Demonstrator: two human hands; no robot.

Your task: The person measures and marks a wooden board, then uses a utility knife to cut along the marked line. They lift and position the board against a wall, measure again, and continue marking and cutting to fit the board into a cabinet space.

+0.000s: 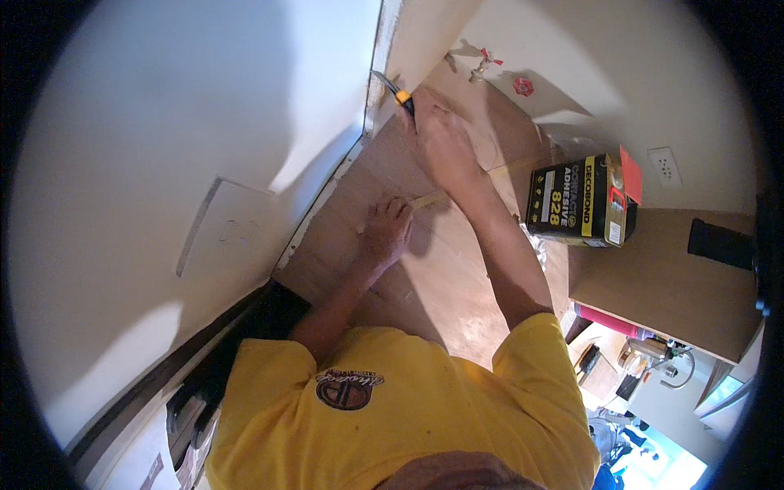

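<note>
Looking down from the head camera, you have your right hand (pixel 441 143) closed around a utility knife (pixel 398 91) with a yellow and black handle, its blade tip pointing up and away from you into the seam where the white wall panel (pixel 188 122) meets the brown board (pixel 425 261). Your grip there is tight on the handle, the knife's long axis running along that seam toward the far corner. Your left hand (pixel 384 233) lies flat and empty on the board, fingers spread, nearer to you and below the knife hand, its fingertips beside a thin pale strip (pixel 457 189) that crosses under your right wrist. A black and yellow adhesive can (pixel 581 200) stands well apart to your right on a cardboard box (pixel 670 286).
</note>
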